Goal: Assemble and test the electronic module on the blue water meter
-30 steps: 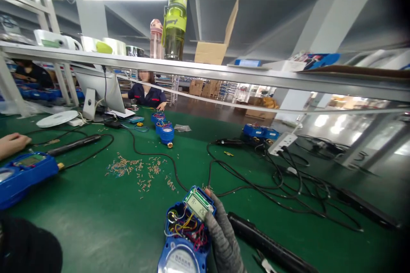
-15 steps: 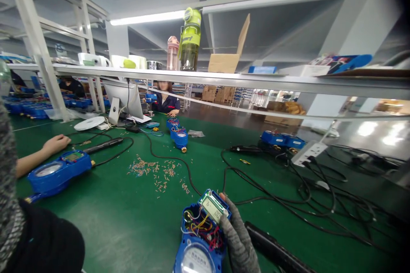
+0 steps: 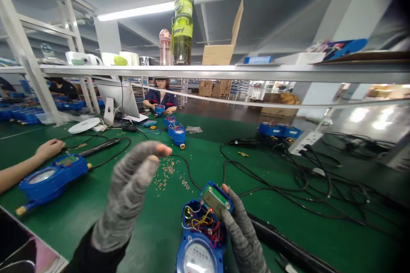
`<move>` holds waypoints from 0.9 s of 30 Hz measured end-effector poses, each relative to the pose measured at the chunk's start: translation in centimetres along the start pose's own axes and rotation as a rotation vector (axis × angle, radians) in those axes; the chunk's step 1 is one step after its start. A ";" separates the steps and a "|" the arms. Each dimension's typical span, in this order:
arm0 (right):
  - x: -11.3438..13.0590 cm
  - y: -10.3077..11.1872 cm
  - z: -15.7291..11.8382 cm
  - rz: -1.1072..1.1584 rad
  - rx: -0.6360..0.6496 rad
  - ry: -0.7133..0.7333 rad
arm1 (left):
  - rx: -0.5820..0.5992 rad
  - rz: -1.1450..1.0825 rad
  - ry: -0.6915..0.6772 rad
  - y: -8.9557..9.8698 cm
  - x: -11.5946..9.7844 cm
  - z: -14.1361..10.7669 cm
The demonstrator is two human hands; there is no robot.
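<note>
The opened blue meter (image 3: 200, 243) lies at the near edge of the green table (image 3: 153, 230), its coloured wires (image 3: 203, 222) bare, right beside the grey-sleeved right hand (image 3: 243, 232). That hand grips the small screen (image 3: 216, 200) by its right end, thumb on the front edge and other fingers behind, tilting it up above the wires. The left hand (image 3: 131, 192) is raised well apart from the meter, fingers loosely bent, a gap between thumb and forefinger with nothing in it that I can see. Half a second ago only a dark sleeve showed on that side; now the whole hand is up, covering part of the scattered small bits (image 3: 165, 175). The screen's figures, readable then, have faded, and a tiny red light (image 3: 211, 210) shows beside it.
</note>
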State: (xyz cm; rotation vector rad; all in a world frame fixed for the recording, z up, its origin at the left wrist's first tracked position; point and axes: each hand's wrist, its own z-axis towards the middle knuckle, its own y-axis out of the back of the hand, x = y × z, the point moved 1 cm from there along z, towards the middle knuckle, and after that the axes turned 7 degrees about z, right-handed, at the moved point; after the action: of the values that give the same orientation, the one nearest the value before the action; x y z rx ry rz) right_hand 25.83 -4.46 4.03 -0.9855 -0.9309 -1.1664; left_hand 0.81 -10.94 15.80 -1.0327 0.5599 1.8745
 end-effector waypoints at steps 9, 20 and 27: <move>0.0 -0.4 0.3 -0.119 -0.059 0.133 | 0.275 0.234 0.004 -6.1 6.3 -3.5; 0.8 -0.4 -0.5 -0.147 -0.066 0.195 | 0.344 0.473 -0.043 -7.1 6.9 -6.0; 0.5 -0.4 -1.0 -0.122 -0.053 0.166 | 0.344 0.382 0.077 -7.8 6.1 -6.3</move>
State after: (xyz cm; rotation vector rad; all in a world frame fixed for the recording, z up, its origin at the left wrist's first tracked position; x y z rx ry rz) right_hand 25.54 -5.57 4.26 -0.8693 -0.8402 -1.3601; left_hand 8.74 -8.66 7.51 -0.8108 1.1473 1.9727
